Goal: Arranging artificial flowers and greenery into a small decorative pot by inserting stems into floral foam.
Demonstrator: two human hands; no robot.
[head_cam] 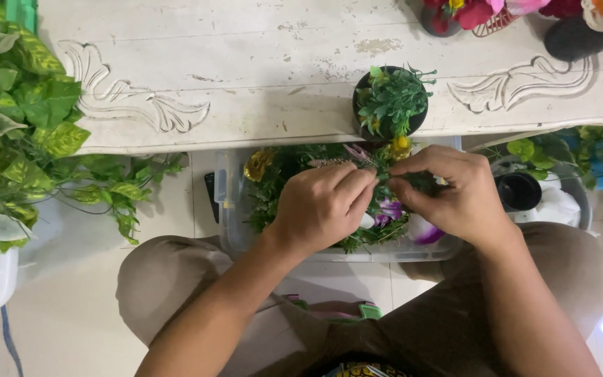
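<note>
Hands meet at the middle of the head view, which is the only view I have: my left hand and right hand come together knuckle to knuckle, thumb and fingertips of each pressed onto a thin green sprig that lies between them. The sprig's long axis runs left to right, so each hand pinches one end and neither is clearer of it than the other; I see little of it past the fingers. It hangs directly above a clear plastic bin on the floor between my knees. That bin is packed with loose artificial greenery, purple blooms and a yellow flower. Just beyond the hands, on the worn white table, a small black pot stands upright, holding a green leafy tuft. Trailing leaves crowd the left edge.
</note>
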